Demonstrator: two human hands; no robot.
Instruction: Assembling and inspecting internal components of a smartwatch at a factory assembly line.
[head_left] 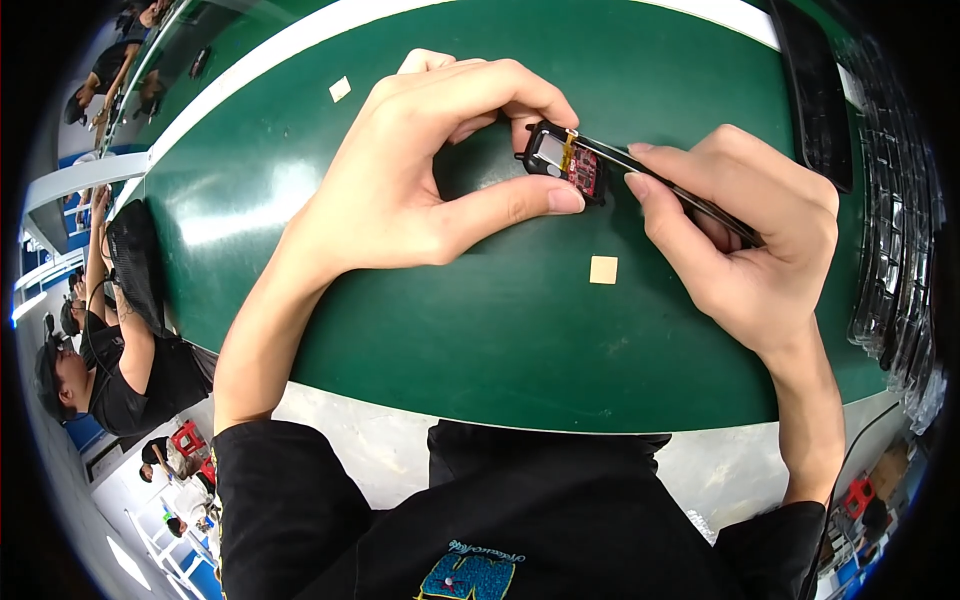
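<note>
Here's the left hand [400, 165], its forearm rising from the lower left, wrist bent toward the middle, fingers arched over in a wide C. That grip is clamped on a small black device [551, 150]: fingertips at its upper end, thumb along its lower edge, holding it tilted above the green surface [480, 345]. A red circuit board [585, 172] shows at the device's right end. And in from the right comes the right hand [755, 215], knuckles up, thumb and index finger pinched on dark tweezers [613, 156] like a pencil, the tool slanting up-left to the device's upper edge. Whether the tips meet, I can't tell. Just below, between the hands, lies a pale yellow square [603, 270]; another small pale square [340, 89] sits beyond the left hand.
</note>
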